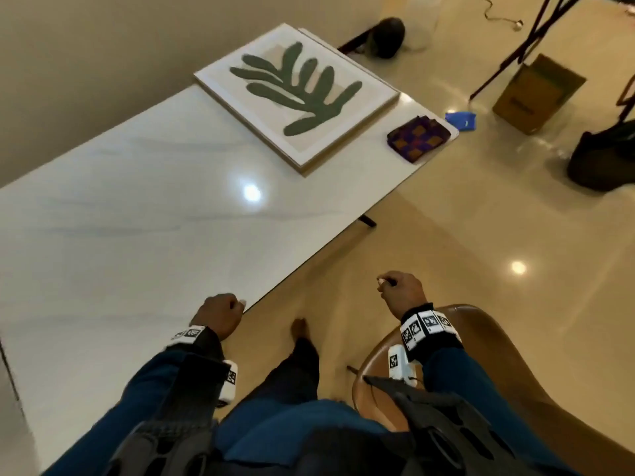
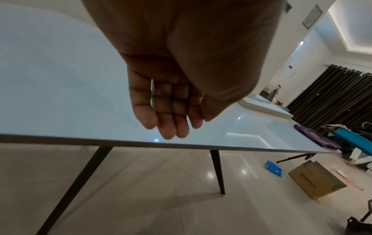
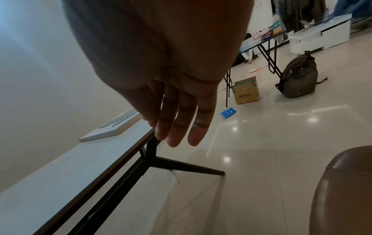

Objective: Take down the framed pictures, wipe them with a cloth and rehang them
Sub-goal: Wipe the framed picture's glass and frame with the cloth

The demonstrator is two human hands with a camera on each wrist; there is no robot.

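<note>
Both hands empty, fingers loose: left hand [image 1: 216, 312] at the table [image 1: 120, 207] edge, right hand [image 1: 402, 292] over the floor. Framed picture [image 1: 297, 94] lies flat at twelve o'clock, cloth [image 1: 417, 139] at one. Wiping's next, I'd say: step forward, grab the cloth.

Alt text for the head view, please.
Framed leaf picture lies flat at the far end of a white table, folded cloth beside it. Both hands, left and right, hang empty near the table's near edge.
</note>
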